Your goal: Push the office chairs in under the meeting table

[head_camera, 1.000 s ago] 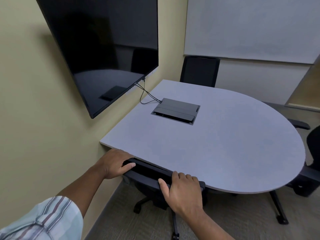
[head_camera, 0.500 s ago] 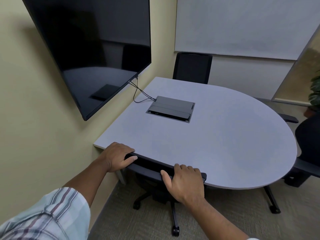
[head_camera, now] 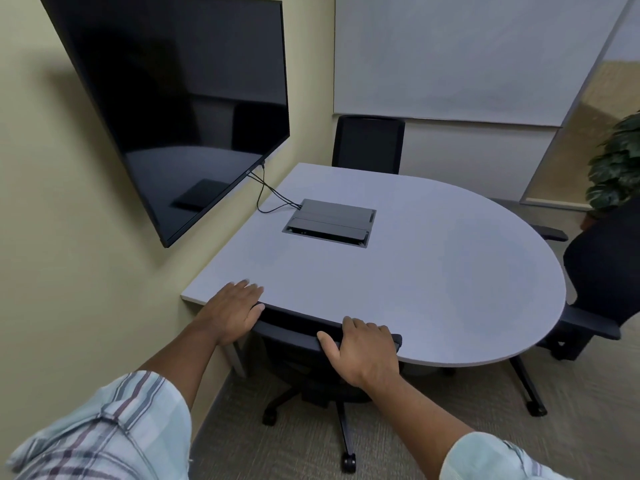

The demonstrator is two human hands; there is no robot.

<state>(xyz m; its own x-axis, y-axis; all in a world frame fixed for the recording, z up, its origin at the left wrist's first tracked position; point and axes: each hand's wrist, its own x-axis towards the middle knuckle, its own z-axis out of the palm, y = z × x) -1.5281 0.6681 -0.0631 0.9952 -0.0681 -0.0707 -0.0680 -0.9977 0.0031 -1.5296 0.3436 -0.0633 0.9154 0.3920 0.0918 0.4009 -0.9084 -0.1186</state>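
Near chair (head_camera: 304, 336) looks fully in: its backrest top touches the desk (head_camera: 433, 271) edge, seat hidden under it. Far chair (head_camera: 369, 143) across the desk also looks tucked. Side chair (head_camera: 602, 271), well right of the fingers, stands out from the rounded end, so that one looks left to do. Right hand (head_camera: 363, 355) has its fingers curled over the backrest's top rail, thumb on the near side, wrist low. Left hand (head_camera: 232, 311) lies flat, fingers spread open, tips on the desk surface, thumb beside the rail's left end, gripping nothing. Both forearms reach forward.
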